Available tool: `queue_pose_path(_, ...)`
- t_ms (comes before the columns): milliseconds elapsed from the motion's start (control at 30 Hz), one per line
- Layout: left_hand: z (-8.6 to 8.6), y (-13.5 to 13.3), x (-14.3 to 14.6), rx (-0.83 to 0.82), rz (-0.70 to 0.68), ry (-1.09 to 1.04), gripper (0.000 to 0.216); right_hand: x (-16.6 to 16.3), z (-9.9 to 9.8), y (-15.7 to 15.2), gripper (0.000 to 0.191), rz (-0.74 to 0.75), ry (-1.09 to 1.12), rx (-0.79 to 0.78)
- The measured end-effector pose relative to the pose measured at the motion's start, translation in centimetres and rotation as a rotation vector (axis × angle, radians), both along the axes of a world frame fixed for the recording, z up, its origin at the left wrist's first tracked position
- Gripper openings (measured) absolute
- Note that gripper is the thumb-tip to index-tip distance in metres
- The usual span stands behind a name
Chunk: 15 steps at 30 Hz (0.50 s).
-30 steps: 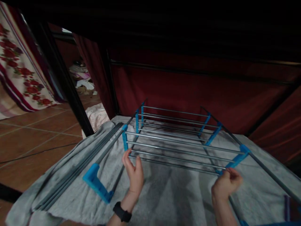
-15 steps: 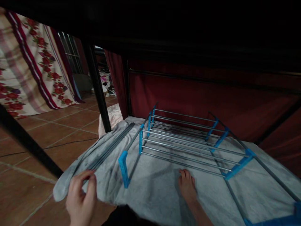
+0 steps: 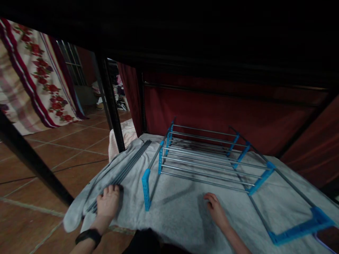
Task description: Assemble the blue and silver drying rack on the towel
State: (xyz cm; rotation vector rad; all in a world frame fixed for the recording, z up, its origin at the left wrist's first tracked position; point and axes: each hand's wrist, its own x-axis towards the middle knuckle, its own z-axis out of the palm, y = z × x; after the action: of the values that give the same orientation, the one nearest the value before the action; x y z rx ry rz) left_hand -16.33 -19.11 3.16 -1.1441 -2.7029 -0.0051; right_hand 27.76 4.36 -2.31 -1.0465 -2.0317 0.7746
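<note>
My left hand point(image 3: 108, 201), with a dark band on its wrist, lies over the near part of a bundle of thin grey metal rods point(image 3: 132, 160). Its fingers curl down around the rods; their tips are hidden. Above the grey blanket, my right hand point(image 3: 215, 210) has loosely bent fingers and nothing in it. Beyond it stands a partly built rack with blue plastic end pieces point(image 3: 146, 188) and grey crossbars point(image 3: 201, 162). The rack's near section has blue brackets on both sides, with no crossbars between them.
The grey blanket point(image 3: 180, 218) covers the bed under a dark overhead frame. A black post point(image 3: 113, 109) rises at the left, beside the tiled floor point(image 3: 79, 155). Dark red cloth point(image 3: 225, 113) hangs behind the rack, and a floral curtain point(image 3: 45, 77) hangs farther left.
My left hand has come down from above the blanket's edge onto the rods. My right hand has lifted slightly off the blanket. The view has shifted a little to the right.
</note>
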Motion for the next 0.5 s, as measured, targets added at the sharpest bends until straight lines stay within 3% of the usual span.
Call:
queue_pose_path(333,0.4,1.9,-1.6,0.144,0.128,-0.196,0.047,5.6,0.3,-6.3,0.023,-0.047,0.119,-0.047)
queue_pose_path(500,0.3,1.9,-1.3,0.243,0.125,-0.334,0.039,7.5,0.9,-10.2,0.029,-0.043,0.106,-0.065)
